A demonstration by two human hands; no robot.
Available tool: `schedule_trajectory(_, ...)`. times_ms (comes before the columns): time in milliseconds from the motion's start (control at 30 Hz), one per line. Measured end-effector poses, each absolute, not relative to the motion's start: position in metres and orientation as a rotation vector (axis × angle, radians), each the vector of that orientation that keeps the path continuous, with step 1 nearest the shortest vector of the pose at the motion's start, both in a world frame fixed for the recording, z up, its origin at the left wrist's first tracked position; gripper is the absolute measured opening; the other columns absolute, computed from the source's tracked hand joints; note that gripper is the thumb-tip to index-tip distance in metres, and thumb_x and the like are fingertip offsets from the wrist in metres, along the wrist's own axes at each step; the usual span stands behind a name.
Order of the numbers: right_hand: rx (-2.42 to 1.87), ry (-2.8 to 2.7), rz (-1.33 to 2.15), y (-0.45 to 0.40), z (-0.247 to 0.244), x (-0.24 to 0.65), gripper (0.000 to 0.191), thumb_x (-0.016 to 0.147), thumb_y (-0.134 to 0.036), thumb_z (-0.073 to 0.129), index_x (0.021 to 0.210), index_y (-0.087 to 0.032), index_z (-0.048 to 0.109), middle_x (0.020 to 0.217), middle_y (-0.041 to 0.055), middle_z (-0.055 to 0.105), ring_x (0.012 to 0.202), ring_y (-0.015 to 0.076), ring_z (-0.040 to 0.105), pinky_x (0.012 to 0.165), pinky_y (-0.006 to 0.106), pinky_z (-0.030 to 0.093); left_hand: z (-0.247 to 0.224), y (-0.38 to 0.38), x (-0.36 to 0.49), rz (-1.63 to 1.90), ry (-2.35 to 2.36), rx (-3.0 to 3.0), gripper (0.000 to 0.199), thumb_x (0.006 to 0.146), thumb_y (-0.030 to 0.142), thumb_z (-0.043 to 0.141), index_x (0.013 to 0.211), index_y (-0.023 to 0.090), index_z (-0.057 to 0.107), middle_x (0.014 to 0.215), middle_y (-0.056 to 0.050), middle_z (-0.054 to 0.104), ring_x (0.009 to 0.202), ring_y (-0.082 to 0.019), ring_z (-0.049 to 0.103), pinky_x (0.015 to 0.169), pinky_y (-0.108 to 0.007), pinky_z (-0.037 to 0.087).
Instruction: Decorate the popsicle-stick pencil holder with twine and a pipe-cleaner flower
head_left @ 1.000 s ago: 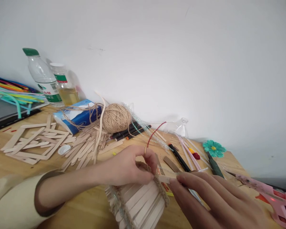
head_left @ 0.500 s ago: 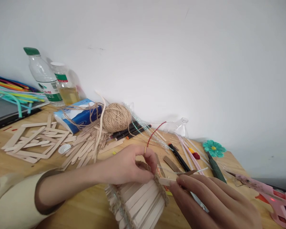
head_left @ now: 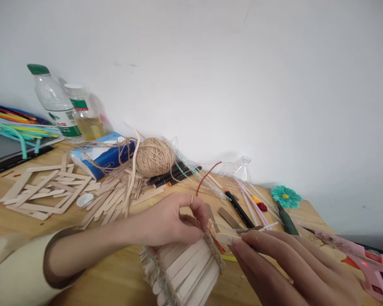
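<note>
My left hand [head_left: 178,219] is closed on the upper edge of a structure made of wooden craft sticks [head_left: 190,272], trimmed with twine along its sides. A ring is on one of its fingers. To the right, my right hand [head_left: 274,259] pinches a short pale wooden stick [head_left: 226,239] between thumb and fingertips. That stick's free end points left, toward the twine edge, with a small gap between them. The structure's lower end runs out of the picture.
Behind my hands lie loose craft sticks [head_left: 111,195], a twine ball [head_left: 155,157], a blue tissue pack [head_left: 105,153] and markers [head_left: 239,209]. Two bottles stand back left. At right are a green flower [head_left: 286,196] and a pink glue gun [head_left: 354,250] with a lit red light.
My right hand has shifted slightly right and down, and its stick's tip has moved away from the twine edge. My left hand keeps its hold.
</note>
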State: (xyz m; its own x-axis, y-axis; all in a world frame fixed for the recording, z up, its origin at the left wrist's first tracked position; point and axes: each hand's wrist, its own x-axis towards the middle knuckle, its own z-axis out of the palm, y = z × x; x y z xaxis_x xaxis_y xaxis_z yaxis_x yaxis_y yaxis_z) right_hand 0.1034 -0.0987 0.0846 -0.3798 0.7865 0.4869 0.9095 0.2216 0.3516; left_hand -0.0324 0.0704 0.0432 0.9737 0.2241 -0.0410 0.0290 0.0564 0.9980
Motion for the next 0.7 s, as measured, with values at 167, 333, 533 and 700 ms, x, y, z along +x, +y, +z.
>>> schedule_trajectory(167, -1.506, -2.230, -0.857, -0.092, 0.072, 0.103, 0.029, 0.093, -0.006, 0.034, 0.087, -0.015, 0.061, 0.073, 0.0046, 0.068, 0.065, 0.0146, 0.064, 0.059, 0.028, 0.049, 0.043, 0.070, -0.033, 0.152, 0.171, 1.510, 0.013, 0.065, 0.004, 0.055, 0.068, 0.017, 0.054, 0.070, 0.007, 0.054, 0.063, -0.006, 0.048, 0.060, -0.017, 0.038)
schedule_trajectory(333, -1.578, -2.249, -0.700, -0.095, 0.069, 0.103, 0.023, 0.091, -0.005, 0.041, 0.088, -0.016, 0.061, 0.075, 0.0040, 0.068, 0.066, 0.0144, 0.064, 0.059, 0.027, 0.049, 0.044, 0.070, -0.033, 0.149, 0.190, 1.512, 0.013, 0.064, 0.004, 0.055, 0.067, 0.016, 0.054, 0.070, 0.006, 0.054, 0.062, -0.006, 0.048, 0.060, -0.018, 0.039)
schedule_trajectory(533, -1.612, -2.009, -0.537, -0.094, 0.063, 0.102, 0.011, 0.085, -0.006, 0.056, 0.087, -0.017, 0.059, 0.078, 0.0028, 0.064, 0.065, 0.0119, 0.060, 0.060, 0.024, 0.047, 0.045, 0.070, -0.033, 0.151, 0.200, 1.535, 0.013, 0.063, 0.004, 0.056, 0.067, 0.016, 0.055, 0.069, 0.006, 0.055, 0.063, -0.007, 0.049, 0.062, -0.019, 0.041)
schedule_trajectory(700, -1.599, -2.037, -0.535, -0.090, 0.056, 0.102, 0.015, 0.085, -0.004, 0.052, 0.084, -0.016, 0.059, 0.076, 0.0027, 0.063, 0.065, 0.0128, 0.059, 0.061, 0.026, 0.046, 0.044, 0.070, -0.034, 0.146, 0.246, 1.558, 0.011, 0.063, 0.006, 0.058, 0.067, 0.016, 0.057, 0.069, 0.005, 0.057, 0.065, -0.009, 0.052, 0.063, -0.021, 0.042)
